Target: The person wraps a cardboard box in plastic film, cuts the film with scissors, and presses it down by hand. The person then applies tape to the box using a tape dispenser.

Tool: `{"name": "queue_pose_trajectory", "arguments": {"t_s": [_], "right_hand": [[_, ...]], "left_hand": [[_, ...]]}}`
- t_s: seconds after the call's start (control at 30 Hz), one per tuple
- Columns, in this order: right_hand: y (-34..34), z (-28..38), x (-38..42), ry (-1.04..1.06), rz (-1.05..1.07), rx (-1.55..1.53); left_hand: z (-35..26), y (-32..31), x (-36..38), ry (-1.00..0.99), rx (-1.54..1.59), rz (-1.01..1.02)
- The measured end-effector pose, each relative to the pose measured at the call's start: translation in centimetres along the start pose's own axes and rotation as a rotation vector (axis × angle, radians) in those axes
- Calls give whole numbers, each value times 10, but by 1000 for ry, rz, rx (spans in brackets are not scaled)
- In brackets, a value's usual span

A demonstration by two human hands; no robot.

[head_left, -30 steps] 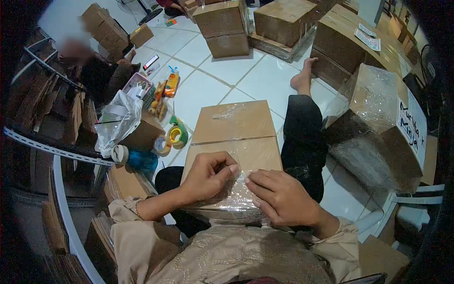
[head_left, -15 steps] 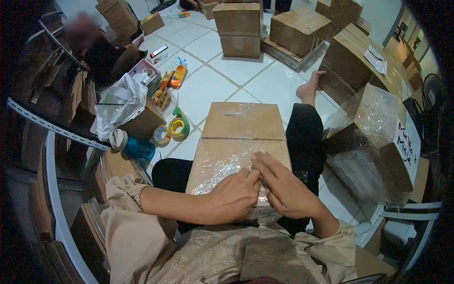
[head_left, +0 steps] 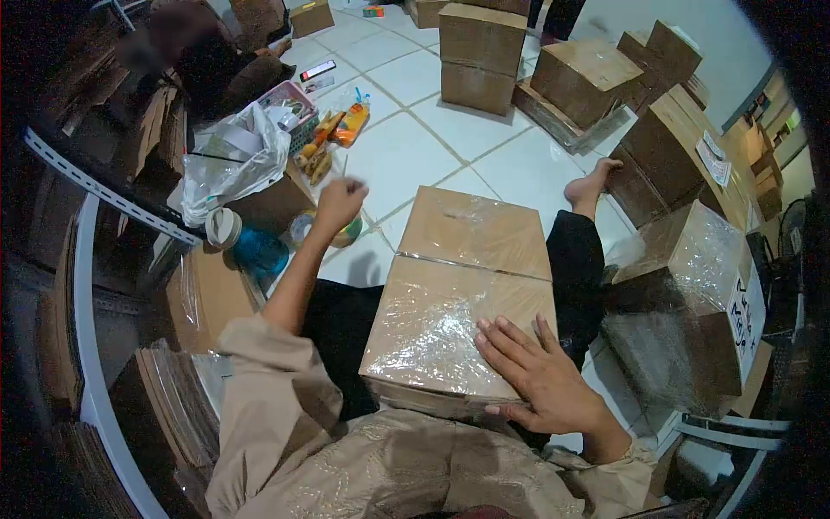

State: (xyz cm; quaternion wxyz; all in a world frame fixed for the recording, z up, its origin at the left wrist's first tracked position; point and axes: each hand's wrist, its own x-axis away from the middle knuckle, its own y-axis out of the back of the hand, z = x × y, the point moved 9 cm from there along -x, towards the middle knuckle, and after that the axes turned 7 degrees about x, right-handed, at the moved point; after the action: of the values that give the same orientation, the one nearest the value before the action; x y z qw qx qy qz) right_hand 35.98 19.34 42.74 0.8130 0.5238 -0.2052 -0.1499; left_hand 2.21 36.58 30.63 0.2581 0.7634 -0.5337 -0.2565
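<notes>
A cardboard box [head_left: 458, 285] covered in shiny clear plastic lies between my legs, with a seam across its top. My right hand [head_left: 536, 372] rests flat on its near right corner, fingers spread. Off the box to the left, my left hand [head_left: 341, 208] is raised above the floor with its fingers curled together; whatever is in them, if anything, does not show. Below and behind that hand are tape rolls [head_left: 301, 227], partly covered by my wrist.
On the left stand a blue jar [head_left: 259, 253], a white plastic bag [head_left: 238, 160] and a basket [head_left: 294, 108]. Orange packets [head_left: 352, 124] lie on the tiles. A plastic-wrapped box [head_left: 692, 294] stands right; more cartons [head_left: 480, 65] are stacked ahead. A person [head_left: 216, 60] sits far left.
My left hand has left the box and moved forward and left toward the tape rolls. My right hand has gone from bent fingers beside the left hand to lying flat on the box.
</notes>
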Motion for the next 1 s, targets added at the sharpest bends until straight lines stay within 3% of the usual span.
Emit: {"name": "queue_pose_trajectory", "arguments": {"t_s": [0.03, 0.1, 0.13, 0.2, 0.3, 0.37, 0.43, 0.5, 0.57, 0.67, 0.73, 0.83, 1.0], "right_hand": [[2, 3, 0, -11, 16, 34], [5, 11, 0, -35, 29, 74], [6, 15, 1, -79, 33, 150], [1, 21, 0, -140, 20, 198], [0, 23, -4, -246, -109, 223], [2, 23, -6, -273, -266, 247], [9, 26, -2, -273, -520, 357], [10, 26, -2, -245, -552, 411], [15, 26, -2, -216, -584, 475], [29, 17, -4, -161, -623, 470], [43, 7, -6, -116, -640, 463], [67, -19, -11, -86, -633, 451], [90, -59, -16, 180, -523, 275]], "left_hand": [[64, -24, -17, 168, -201, 70], [122, -64, -20, 224, -446, 227], [134, -75, -18, 214, -438, 235], [164, -76, -9, 381, -345, 13], [190, -100, -15, 270, -565, 171], [156, -91, -8, 335, -559, 85], [85, -72, -6, -83, -412, -259], [83, -116, -21, 34, 266, 205], [64, -161, 3, 458, 1047, 376], [-27, -159, 34, 398, 1318, 344], [-38, -160, 39, 386, 1471, 315], [-20, -165, 46, 434, 1641, 287], [41, -176, 107, 618, 1735, 159]]}}
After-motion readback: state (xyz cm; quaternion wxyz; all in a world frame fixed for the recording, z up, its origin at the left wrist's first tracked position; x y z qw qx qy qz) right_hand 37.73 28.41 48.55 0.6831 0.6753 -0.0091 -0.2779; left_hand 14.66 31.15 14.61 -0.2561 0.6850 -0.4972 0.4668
